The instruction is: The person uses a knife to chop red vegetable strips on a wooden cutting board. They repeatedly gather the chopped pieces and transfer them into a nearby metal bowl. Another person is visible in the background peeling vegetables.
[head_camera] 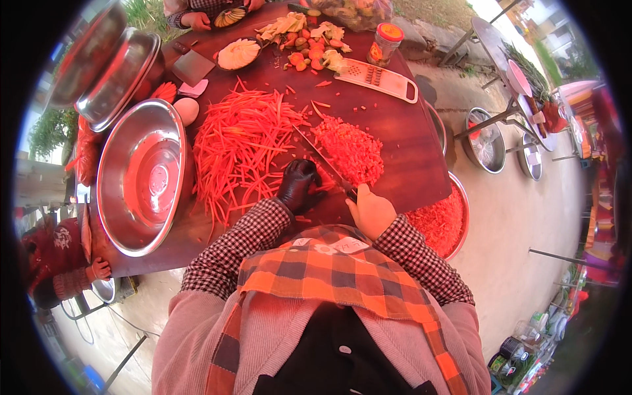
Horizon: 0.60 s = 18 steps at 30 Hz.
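My right hand [373,210], bare, is closed around the handle of a kitchen knife [323,160], whose blade points up and left over the dark table [412,163]. In a black glove, my left hand [298,185] has its fingers curled down beside the blade, on some orange shreds, probably carrot; how firmly it holds them is hard to see. A large heap of long shreds [242,143] spreads to the left of the knife. Finely diced orange pieces [350,150] form a smaller pile right of the blade.
A big steel basin [140,177] stands at the left, by stacked steel bowls [118,79]. Farther back lie a white grater [377,80], a jar [385,44], a cleaver [193,68] and a plate of slices [239,54]. A basin of diced pieces [442,222] is below right. Other people's hands [196,21] show at the table's edges.
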Motion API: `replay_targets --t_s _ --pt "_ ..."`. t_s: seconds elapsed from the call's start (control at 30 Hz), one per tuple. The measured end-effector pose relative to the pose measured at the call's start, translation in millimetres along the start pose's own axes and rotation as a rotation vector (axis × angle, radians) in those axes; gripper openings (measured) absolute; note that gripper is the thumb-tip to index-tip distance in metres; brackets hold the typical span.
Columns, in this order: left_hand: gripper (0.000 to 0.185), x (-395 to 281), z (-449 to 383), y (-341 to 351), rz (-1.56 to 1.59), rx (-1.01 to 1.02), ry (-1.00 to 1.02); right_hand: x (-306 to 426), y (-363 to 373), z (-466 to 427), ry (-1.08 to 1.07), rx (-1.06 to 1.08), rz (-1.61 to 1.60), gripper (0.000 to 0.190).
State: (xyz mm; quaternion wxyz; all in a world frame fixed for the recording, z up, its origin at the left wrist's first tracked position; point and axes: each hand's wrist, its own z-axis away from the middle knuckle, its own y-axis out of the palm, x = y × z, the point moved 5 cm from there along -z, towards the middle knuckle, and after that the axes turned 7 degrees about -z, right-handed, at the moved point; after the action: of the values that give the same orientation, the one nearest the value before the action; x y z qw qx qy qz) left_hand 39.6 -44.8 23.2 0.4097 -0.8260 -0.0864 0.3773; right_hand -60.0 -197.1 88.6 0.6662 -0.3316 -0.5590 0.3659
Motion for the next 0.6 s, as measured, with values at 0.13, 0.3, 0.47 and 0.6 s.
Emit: replay_targets --t_s 0.13,0.3,0.47,0.6 --pt "0.030 12 8 3 0.015 0.072 -0.016 21 -23 13 0.068 0.201 0.102 0.031" --pt "0.030 12 6 12 0.086 0.057 -0.036 5 27 -9 0.036 0.030 0.035 0.031" --pt "0.029 7 7 1 -0.002 0.034 0.011 2 16 -8 -0.024 -0.003 -0.053 0.031" --pt "0.029 1 11 -9 0.000 0.014 0.027 22 -17 10 0.040 0.147 0.034 0.031"
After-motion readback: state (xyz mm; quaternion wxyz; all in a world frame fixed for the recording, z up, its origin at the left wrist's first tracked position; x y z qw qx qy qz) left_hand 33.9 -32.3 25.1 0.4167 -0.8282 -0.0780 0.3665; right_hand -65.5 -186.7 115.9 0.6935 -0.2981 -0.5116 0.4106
